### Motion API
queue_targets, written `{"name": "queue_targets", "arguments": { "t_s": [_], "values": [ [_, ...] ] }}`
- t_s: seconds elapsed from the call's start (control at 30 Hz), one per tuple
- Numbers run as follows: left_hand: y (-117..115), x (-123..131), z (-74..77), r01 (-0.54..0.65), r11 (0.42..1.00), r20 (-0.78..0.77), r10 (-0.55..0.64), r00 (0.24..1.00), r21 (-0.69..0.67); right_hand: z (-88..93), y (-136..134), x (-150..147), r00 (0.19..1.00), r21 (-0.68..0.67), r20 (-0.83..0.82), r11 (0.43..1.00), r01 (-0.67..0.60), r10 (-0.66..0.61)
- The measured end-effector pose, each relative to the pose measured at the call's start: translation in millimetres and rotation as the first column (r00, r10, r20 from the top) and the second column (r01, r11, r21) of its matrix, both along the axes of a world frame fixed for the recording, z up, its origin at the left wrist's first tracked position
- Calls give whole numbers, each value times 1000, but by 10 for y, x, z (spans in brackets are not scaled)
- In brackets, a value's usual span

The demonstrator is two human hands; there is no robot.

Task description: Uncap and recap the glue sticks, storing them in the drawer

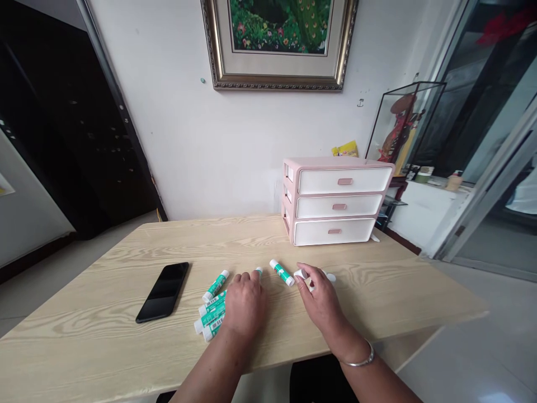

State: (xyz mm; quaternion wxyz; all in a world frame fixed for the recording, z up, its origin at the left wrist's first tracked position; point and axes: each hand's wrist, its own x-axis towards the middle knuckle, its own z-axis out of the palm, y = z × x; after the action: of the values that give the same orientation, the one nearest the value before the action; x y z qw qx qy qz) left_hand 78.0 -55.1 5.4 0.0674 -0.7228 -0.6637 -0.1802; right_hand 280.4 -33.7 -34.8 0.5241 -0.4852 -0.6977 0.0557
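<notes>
The right wrist is wearing a silver bangle (364, 357) nearest the viewpoint. Both hands are working on the wood-grain tabletop (126, 263), in front of the three-drawer organizer (338, 201), which is serving here as the reference point.

The left hand (245, 305) is resting palm down, left of the organizer, with its fingers together and slightly curled. Its fingertips (247, 277) are meeting a partly hidden glue stick (259, 271); whether they are gripping it cannot be determined.

The right hand (321, 302) is directly in front of the organizer, with its thumb and fingers pinching a white cap (301, 274). A second white piece (331, 277) is lying just beyond those fingers, partly hidden.

A loose glue stick (282, 272) is lying tilted across the gap between the hands, touching neither. A cluster of four glue sticks (212, 310) is lying further left of the organizer, just beside the left hand. A black smartphone (162, 292) is lying face up beyond that cluster.

Above the organizer, a yellow packet (346, 149) is showing behind its top. To its right, a glass display case (405, 126) is standing, and a gilt-framed peacock painting (279, 45) is hanging on the wall overhead.
</notes>
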Motion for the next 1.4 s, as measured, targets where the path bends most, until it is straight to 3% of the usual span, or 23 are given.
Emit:
{"name": "queue_targets", "arguments": {
  "t_s": [0.07, 0.13, 0.17, 0.23, 0.33, 0.4, 0.5, 0.63, 0.8, 0.97, 1.17, 1.4],
  "values": [
    [-21, -54, -2, -36, 999, 86, 33, 996, 27, 49, 25, -52, 986, -85, -161, 995, -47, 33],
    [-32, -114, -36, -54, 997, 325, 34, 945, 53, 128, 66, -126, 940, -154, -335, 980, -128, 70],
    [-33, -141, -63, -53, 997, 493, 18, 870, 56, 172, 92, -169, 902, -168, -420, 969, -180, 95],
    [-26, -182, -124, -9, 1000, 807, -19, 591, 30, 246, 155, -255, 810, -155, -564, 944, -292, 158],
    [-8, -216, -188, 150, 989, 989, -14, 150, -9, 280, 241, -349, 684, -120, -692, 898, -424, 230],
    [0, -227, -194, 232, 973, 1000, -10, -4, 11, 256, 266, -374, 640, -119, -727, 873, -474, 249],
    [-8, -231, -160, 285, 957, 996, -26, -86, 49, 217, 244, -366, 613, -112, -741, 851, -514, 273],
    [-49, -208, -105, 342, 939, 993, -6, -122, 48, 230, 162, -336, 606, -128, -743, 828, -546, 285],
    [-70, -207, -106, 411, 911, 994, 27, -104, 18, 239, 96, -320, 615, -115, -724, 823, -556, 314],
    [-68, -229, -131, 457, 889, 999, 23, 23, -31, 194, 54, -280, 673, -86, -635, 830, -550, 380],
    [-104, -212, -105, 465, 881, 966, -34, 256, -92, 193, -26, -264, 867, -60, -266, 891, -450, 421],
    [-146, -199, 13, 579, 814, 919, -197, 343, -42, 197, -111, -272, 875, -47, -117, 877, -478, 470]
  ]
}}
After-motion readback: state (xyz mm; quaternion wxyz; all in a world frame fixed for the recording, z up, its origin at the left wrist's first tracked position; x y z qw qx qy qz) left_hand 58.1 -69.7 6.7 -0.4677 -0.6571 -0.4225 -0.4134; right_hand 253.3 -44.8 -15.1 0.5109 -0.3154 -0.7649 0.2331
